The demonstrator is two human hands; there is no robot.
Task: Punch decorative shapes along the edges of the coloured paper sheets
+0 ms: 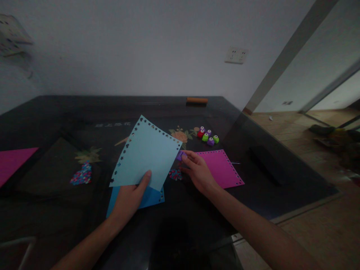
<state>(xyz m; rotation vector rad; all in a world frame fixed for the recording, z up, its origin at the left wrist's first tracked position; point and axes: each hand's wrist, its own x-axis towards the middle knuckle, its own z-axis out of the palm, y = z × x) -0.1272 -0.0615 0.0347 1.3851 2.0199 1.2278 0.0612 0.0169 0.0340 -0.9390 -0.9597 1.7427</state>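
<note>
My left hand (132,197) grips a light blue sheet of paper (149,153) near its lower edge, thumb on top. Small cut-out shapes line the sheet's left and upper edges. At the sheet's right corner, my right hand (198,168) is closed on a purple craft punch (181,155), which meets the paper's edge. Beneath the light sheet lies a darker blue sheet (152,197), partly covered. A pink sheet (221,168) with punched edges lies right of my right hand. Between the hands sits a small pile of coloured paper bits (175,174).
Several red, green and purple punches (208,135) cluster behind my right hand. Another confetti pile (82,174) lies at left, with a pink sheet (15,161) beyond it. An orange-brown roll (197,100) rests at the dark table's back edge. A black case (266,163) lies at right.
</note>
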